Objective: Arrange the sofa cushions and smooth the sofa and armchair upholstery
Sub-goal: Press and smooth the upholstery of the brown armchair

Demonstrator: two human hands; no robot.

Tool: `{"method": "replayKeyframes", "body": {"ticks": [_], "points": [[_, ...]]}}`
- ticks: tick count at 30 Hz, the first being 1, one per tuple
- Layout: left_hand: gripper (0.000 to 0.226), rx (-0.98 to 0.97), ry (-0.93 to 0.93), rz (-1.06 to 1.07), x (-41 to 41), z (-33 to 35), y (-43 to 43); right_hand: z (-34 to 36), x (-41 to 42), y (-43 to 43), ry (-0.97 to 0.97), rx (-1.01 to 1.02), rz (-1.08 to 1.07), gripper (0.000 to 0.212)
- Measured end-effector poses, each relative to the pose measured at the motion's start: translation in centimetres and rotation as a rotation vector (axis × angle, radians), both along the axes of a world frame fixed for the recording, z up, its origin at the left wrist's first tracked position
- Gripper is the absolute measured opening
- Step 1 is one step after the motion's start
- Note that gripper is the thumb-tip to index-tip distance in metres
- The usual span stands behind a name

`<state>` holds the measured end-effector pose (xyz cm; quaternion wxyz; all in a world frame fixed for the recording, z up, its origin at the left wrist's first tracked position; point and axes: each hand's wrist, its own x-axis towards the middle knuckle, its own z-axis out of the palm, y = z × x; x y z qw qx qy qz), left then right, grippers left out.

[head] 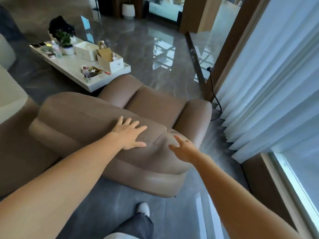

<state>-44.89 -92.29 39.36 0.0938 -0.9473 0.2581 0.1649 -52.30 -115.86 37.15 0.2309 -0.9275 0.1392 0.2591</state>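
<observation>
Armchair (120, 121) backrest is where we've got both hands: left hand (128, 133) flat with fingers spread on the top edge, right hand (183, 148) open and loose at the right corner of that top (can't tell if it's touching). The chair sits between the coffee table (72, 66) and the curtain (269, 87). Upholstery looks soft, puffy and a bit slick, so we'd smooth with flat palms rather than grab.

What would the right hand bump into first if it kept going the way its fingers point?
Most likely the armchair's back cushion. The right hand is open with its fingers aimed forward and down at the padded top, just right of the seam. It looks nearly touching already, though depth is hard to judge.
</observation>
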Motion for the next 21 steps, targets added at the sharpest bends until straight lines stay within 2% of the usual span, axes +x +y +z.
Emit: {"method": "replayKeyframes", "body": {"ticks": [3,6,9,12,18,21], "points": [[0.088,-0.041,-0.018,0.071,1.8,-2.1,-2.3,-2.7,1.4,1.9,-0.087,0.096,-0.076,0.062],[0.086,-0.073,-0.067,0.062,3.5,-3.8,-5.1,-5.3,1.6,3.4,-0.142,0.161,-0.294,0.055],[0.084,-0.119,-0.043,0.062,5.6,-5.2,-6.5,-7.4,2.6,2.9,-0.147,0.186,-0.468,0.060],[0.083,-0.116,0.037,0.103,8.0,-6.5,-7.3,-8.9,5.7,0.3,-0.073,0.185,-0.591,0.067],[0.087,0.014,0.277,0.258,12.1,-8.2,-9.8,-12.2,10.5,-4.5,0.213,0.228,-0.564,0.087],[0.092,0.075,0.314,0.330,13.8,-8.7,-12.1,-12.7,11.8,-5.3,0.252,0.236,-0.616,0.094]]}}
